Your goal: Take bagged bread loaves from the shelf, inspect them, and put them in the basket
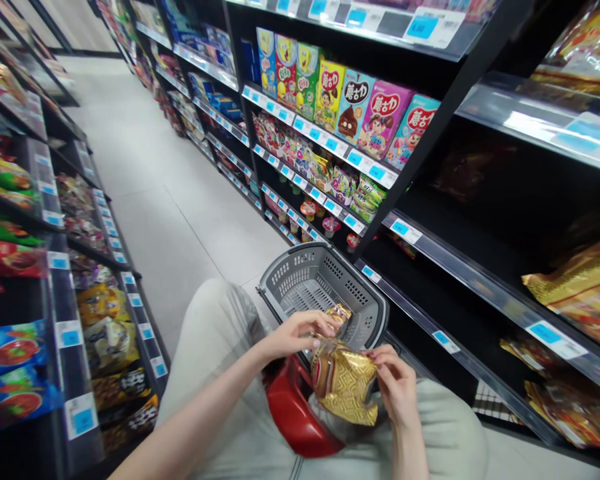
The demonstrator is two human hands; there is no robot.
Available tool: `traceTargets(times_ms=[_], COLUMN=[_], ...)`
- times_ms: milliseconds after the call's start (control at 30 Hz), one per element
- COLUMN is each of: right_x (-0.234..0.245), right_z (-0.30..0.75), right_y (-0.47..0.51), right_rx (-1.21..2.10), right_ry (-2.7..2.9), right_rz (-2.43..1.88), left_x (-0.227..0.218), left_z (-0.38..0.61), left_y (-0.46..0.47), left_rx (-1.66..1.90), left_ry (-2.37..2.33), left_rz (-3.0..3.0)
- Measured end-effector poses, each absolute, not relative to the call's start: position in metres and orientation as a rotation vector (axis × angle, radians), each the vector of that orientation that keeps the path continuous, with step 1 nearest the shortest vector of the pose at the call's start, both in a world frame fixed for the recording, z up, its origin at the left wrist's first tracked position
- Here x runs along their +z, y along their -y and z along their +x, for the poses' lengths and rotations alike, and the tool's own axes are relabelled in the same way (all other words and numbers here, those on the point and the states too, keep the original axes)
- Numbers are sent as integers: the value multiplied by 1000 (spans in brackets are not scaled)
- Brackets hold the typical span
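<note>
A shiny gold snack bag (349, 383) with a diamond pattern lies tilted above my lap, between my two hands. The fingers of my left hand (303, 333) are closed on its upper left edge. My right hand (393, 377) pinches the bag's right edge between thumb and fingers. Just beyond my left fingertips shows another small gold, crinkled piece (341, 313); whether it belongs to the same bag I cannot tell. A grey plastic basket (280, 267) stands in front of my knees, partly hidden by my hands. Under the bag sits a glossy red object (300, 413), its kind unclear.
Dark shelves with boxed snacks (347, 103) and price labels rise ahead and to the right. Gold packages (580, 300) lie on the right shelves. To the left, a rack holds blue packages (17, 363). Grey floor tiles (155, 200) run along the aisle.
</note>
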State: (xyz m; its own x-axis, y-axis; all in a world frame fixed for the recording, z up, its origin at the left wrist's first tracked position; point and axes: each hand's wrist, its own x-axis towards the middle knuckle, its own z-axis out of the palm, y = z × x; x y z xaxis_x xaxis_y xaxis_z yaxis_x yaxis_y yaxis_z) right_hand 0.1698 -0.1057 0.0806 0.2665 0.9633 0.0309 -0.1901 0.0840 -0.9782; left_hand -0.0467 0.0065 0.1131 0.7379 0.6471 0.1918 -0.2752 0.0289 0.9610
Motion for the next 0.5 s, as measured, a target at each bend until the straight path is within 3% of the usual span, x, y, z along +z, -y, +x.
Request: traceTargets(times_ms=[167, 500], right_x=[83, 75], right_z=[162, 153], right_y=[101, 97], right_rx=[1049, 972], right_ry=[832, 700], right_rz=[-1126, -1069], left_x=[136, 116], left_z=[-43, -33], left_y=[12, 15], left_rx=[576, 601], left_ry=[-209, -398], left_rz=[1943, 2032])
